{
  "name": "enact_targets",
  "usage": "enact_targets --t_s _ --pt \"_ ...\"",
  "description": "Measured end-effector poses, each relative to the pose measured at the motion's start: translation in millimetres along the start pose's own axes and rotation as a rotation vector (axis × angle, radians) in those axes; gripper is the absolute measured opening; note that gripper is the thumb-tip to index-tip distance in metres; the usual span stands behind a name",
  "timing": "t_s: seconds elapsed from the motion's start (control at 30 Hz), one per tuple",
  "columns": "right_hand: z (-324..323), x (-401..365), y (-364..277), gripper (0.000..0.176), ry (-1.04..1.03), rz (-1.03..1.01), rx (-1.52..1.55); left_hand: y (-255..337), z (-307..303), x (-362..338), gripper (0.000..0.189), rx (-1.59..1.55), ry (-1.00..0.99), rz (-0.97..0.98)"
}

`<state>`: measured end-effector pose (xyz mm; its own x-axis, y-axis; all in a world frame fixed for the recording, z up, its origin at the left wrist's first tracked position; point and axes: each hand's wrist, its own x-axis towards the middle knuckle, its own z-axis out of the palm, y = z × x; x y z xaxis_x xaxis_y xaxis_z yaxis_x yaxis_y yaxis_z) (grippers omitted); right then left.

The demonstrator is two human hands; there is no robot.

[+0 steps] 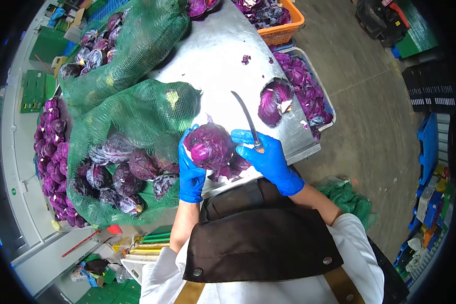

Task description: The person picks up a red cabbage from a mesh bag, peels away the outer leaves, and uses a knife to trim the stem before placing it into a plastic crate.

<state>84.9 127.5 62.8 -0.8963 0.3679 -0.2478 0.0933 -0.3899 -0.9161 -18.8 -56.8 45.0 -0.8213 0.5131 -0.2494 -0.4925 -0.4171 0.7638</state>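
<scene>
Purple and round, a cabbage head (211,146) is held over the near edge of a grey metal desk (213,55), its left side cupped by the fingers of a blue-gloved left hand (191,169). Just right of the cabbage head, a curved, metal-bladed knife (248,119) with a brown handle is gripped in a blue-gloved right hand (272,158), blade pointed away from the body, index finger and thumb stretched toward the cabbage head; whether they touch it cannot be told. Loose purple leaves (235,166) are seen beneath it. To its left, dark cabbages are contained in a green mesh sack (126,109). Beyond it to the right, a cupped purple leaf piece (276,100) is seen, backed by a leaf-filled, white-rimmed crate (333,115).
</scene>
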Motion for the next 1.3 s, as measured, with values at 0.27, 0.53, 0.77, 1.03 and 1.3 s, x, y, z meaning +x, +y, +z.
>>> enact_targets --t_s 0.27,0.53,0.77,1.03,1.3 --pt "-4.6 -4.5 9.8 0.041 0.032 0.019 0.047 -6.1 -8.0 6.6 0.116 0.228 -0.101 0.091" --pt "-19.3 6.7 36.0 0.042 0.095 0.139 0.015 -8.8 -6.5 19.8 0.098 0.454 -0.219 0.153" --pt "-49.9 25.0 51.5 0.047 0.173 0.375 -0.164 -38.9 -15.5 39.3 0.085 0.845 -0.287 0.062" --pt "-49.2 46.5 43.1 0.049 0.003 0.067 -0.434 -43.3 -5.4 34.9 0.086 0.972 -0.192 0.176" --pt "-35.2 34.2 12.7 0.066 -0.045 -0.065 -1.219 -60.3 23.1 50.8 0.093 1.192 -0.062 0.135"
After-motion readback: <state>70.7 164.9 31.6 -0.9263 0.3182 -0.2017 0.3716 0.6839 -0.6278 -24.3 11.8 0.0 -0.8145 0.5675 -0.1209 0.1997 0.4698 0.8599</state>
